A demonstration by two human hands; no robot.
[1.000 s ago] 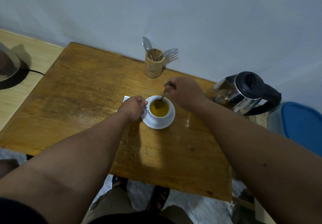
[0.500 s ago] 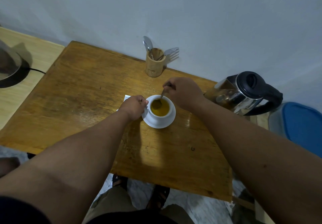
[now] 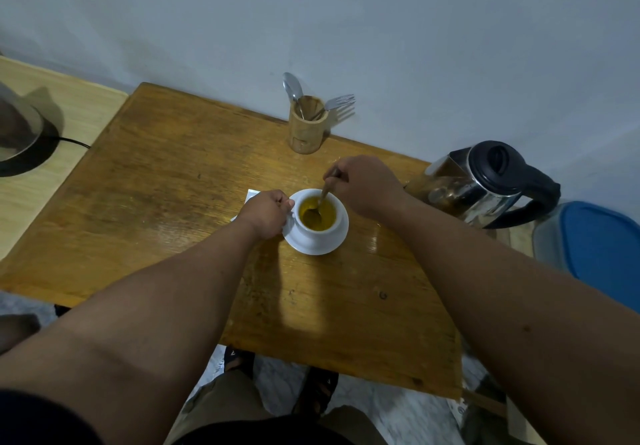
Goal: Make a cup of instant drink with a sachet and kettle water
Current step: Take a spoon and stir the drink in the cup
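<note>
No readable writing anywhere, white cup (image 3: 318, 217) of yellow drink on its saucer (image 3: 317, 245) mid-table, left hand (image 3: 266, 214) pinching the cup handle as before, right hand (image 3: 363, 185) gripping the spoon (image 3: 317, 207), its bowl now nearer the cup's centre, kettle (image 3: 481, 185) at right.

Spoon (image 3: 320, 202): you swept its bowl from the cup's far side toward the near-left.
Right hand (image 3: 367, 181): you shifted it slightly while stirring.

Bare forearms, dark short sleeve (image 3: 31, 417) at L shoulder, khaki trousers (image 3: 221, 406), dark sandals (image 3: 315, 392)
</note>
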